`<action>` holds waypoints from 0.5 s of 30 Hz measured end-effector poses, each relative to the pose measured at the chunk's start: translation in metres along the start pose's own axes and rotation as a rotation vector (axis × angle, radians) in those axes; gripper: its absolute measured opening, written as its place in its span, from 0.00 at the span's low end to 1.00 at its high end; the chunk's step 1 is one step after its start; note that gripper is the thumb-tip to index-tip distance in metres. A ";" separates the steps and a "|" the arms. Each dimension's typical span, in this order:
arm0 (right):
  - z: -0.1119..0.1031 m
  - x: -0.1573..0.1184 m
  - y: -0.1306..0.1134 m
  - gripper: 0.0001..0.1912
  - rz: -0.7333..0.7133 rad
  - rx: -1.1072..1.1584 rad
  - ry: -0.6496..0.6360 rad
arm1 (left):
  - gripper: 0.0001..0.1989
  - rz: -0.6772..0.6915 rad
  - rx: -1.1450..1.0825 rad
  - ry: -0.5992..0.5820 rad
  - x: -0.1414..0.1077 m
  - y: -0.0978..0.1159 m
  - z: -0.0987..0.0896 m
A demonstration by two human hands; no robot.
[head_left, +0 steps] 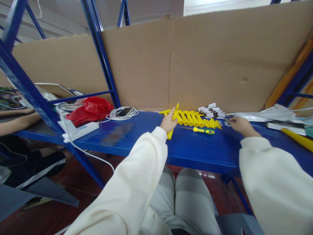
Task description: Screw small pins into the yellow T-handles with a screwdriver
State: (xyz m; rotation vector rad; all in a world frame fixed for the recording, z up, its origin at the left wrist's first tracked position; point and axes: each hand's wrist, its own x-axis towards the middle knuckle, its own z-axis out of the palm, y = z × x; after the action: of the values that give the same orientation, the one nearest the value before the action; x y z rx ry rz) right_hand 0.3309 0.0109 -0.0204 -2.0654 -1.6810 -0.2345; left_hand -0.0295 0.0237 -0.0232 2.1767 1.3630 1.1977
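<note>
My left hand [168, 121] is closed around a yellow plastic piece with a tube-like handle [169, 135], its upper end sticking out above my fingers. Just right of it lies a row of similar yellow tubular pieces [194, 120], followed by several small flat yellow pieces [212, 123]. In front of the row is a screwdriver [204, 131] with a yellow and green handle. White parts with dark ends [212, 111] lie stacked behind. My right hand [241, 126] is pinched at the blue tabletop to the right, beside small dark bits; what sits between its fingertips is too small to name.
A cardboard panel [207, 62] backs the blue table [195, 150]. Leftward are a coiled white cable [122, 113], a phone, a red plastic bag [91, 109] and a power strip [84, 130]. Clear plastic wrap [264, 112] lies at right. Another person's arm [19, 124] shows far left.
</note>
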 end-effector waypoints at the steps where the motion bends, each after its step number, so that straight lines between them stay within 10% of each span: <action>1: -0.001 0.000 -0.005 0.16 -0.034 0.034 0.004 | 0.38 0.003 0.001 -0.002 0.000 0.000 0.000; 9: 0.007 -0.030 -0.067 0.15 -0.538 0.220 -0.248 | 0.37 -0.015 0.002 -0.020 0.000 0.002 0.001; 15: 0.020 -0.037 -0.076 0.14 -0.653 0.093 -0.210 | 0.37 0.033 -0.037 0.005 -0.002 0.004 0.003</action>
State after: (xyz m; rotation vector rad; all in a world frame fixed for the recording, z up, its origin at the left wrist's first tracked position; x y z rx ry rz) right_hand 0.2461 -0.0013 -0.0342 -1.4532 -2.4078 -0.1402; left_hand -0.0253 0.0207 -0.0231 2.1805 1.3014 1.2316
